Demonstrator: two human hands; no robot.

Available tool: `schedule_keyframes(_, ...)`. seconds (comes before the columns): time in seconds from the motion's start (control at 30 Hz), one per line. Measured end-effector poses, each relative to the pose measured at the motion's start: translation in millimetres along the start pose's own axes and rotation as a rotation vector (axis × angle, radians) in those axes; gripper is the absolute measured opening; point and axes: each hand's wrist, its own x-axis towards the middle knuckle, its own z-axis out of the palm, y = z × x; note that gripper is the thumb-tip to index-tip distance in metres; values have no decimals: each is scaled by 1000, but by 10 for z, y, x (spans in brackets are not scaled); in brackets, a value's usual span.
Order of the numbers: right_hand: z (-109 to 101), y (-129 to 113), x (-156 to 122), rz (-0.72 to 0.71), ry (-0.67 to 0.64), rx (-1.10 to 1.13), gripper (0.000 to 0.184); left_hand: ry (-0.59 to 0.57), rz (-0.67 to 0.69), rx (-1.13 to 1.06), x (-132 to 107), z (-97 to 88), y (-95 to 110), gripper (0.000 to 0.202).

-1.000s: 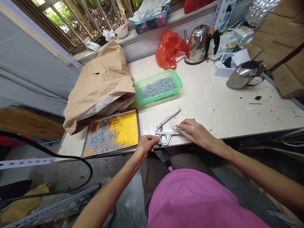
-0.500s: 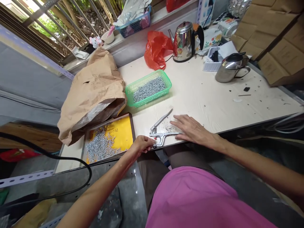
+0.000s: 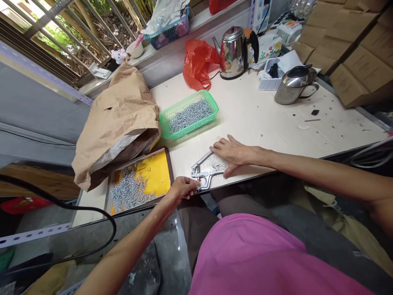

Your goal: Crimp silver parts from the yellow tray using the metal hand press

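Note:
A metal hand press tool with two long handles lies at the front edge of the pale table. My left hand is closed by the tool's head at the table edge, pinching something I cannot make out. My right hand lies flat, fingers stretched out, over the tool's handles and a scatter of tiny metal parts. A green basket full of small metal pieces stands behind the tool. A framed tray with a yellow base holds more metal pieces to the left.
A crumpled brown paper sack lies at the left. At the back stand a steel kettle, a red plastic bag and a steel jug. Cardboard boxes rise at the right. A black cable loops lower left.
My right hand slid left along the table and now covers the tool's handles. The left hand stayed at the tool's head. The view shifted slightly.

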Motion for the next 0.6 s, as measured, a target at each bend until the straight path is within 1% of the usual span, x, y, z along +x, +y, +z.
schedule_keyframes(0.17, -19, -86, 7, 66, -11, -15, 68, 7, 7, 13, -8, 9, -2, 33)
schedule_keyframes(0.23, -12, -108, -15, 84, 0, -9, 59, 22, 2, 80, -34, 12, -15, 32)
schedule_keyframes(0.27, -11, -117, -30, 85, 7, -3, 54, 62, 22, 149, -52, 19, -24, 31)
schedule_keyframes(0.3, -10, -125, -46, 80, 15, 6, 49, 133, 76, 239, -72, 33, -33, 29)
schedule_keyframes(0.33, -10, -132, -63, 69, 21, 17, 44, 228, 169, 337, -90, 54, -38, 27)
schedule_keyframes(0.4, -9, -144, -94, 42, 31, 43, 36, 415, 450, 519, -109, 126, -26, 22)
schedule_keyframes(0.43, -7, -148, -108, 32, 36, 56, 34, 473, 599, 593, -104, 174, -3, 22)
schedule_keyframes(0.47, -5, -150, -119, 31, 39, 69, 33, 494, 730, 658, -88, 228, 34, 25)
schedule_keyframes(0.5, -1, -150, -129, 35, 43, 83, 34, 487, 831, 720, -59, 282, 82, 32)
schedule_keyframes(0.53, 4, -148, -136, 40, 49, 98, 35, 465, 901, 781, -19, 333, 140, 40)
schedule_keyframes(0.6, 17, -137, -147, 51, 57, 119, 43, 406, 967, 890, 79, 408, 265, 54)
